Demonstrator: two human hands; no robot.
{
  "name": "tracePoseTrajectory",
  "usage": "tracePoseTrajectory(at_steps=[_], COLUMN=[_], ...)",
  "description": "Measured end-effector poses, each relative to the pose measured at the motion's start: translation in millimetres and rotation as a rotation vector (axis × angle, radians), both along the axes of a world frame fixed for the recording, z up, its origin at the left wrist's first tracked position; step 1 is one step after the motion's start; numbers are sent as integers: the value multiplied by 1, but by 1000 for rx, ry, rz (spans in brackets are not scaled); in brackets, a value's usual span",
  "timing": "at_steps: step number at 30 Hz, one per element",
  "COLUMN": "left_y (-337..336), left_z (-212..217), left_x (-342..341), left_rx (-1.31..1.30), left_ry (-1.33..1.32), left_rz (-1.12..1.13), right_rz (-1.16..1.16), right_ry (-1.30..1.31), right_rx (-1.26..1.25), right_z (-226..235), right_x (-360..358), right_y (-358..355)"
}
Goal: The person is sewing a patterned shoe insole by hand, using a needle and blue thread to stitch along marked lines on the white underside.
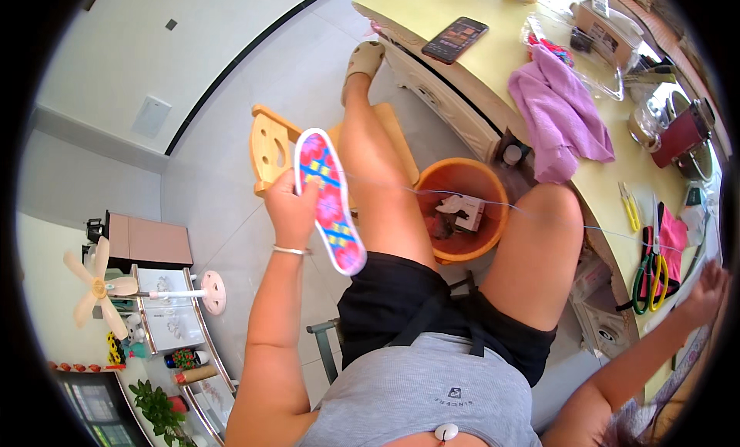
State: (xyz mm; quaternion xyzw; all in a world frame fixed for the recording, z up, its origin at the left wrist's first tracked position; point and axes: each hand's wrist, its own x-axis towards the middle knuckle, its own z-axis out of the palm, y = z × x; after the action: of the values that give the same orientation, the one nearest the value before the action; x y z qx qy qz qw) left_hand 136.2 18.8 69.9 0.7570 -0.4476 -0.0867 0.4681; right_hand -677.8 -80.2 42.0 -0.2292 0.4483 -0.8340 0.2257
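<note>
My left hand [291, 212] grips an embroidered insole [327, 189], white-edged, with a pink, blue and yellow pattern; the thumb lies on its face. A thin blue thread [462, 194] stretches from the insole across my thighs toward the far right. Out there, my right hand [705, 294] is raised at the end of my extended arm, fingers drawn together near the picture's rim. The thread leads toward it, though its end and any needle are too small to see. Below the thread, between my legs, stands an orange bucket [499, 230] containing scraps and a white piece.
On the yellow table [493, 69] lie a phone [455, 40], a purple cloth [556, 112], scissors [654, 266], yellow snips [629, 206], pink fabric [673, 243] and a dark red flask [681, 135]. A wooden chair [271, 150] stands beyond my left hand; a fan [99, 287] is at left.
</note>
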Motion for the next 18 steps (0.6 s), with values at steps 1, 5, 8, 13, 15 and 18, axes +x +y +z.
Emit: tracePoseTrajectory(at_steps=[1,5,8,13,15,18], left_y=[0,6,16,15,16,16], left_z=[5,7,12,14,15,15], left_x=[-20,-87,-114,-134,-136,-136], left_rx=[0,-30,-16,-29,-25,-36], left_ry=[222,616,681,679,679,675], left_rz=[-57,-280,-325,-413,-421,-433], right_rz=[31,443,583,676,679,677], right_ry=[45,379,1033,1107,1111,1127], right_rx=[18,141,81,-205,-215,-228], right_z=[20,42,56,32,28,25], right_x=[98,349,463,510,515,519], right_y=[-2,36,62,64,63,62])
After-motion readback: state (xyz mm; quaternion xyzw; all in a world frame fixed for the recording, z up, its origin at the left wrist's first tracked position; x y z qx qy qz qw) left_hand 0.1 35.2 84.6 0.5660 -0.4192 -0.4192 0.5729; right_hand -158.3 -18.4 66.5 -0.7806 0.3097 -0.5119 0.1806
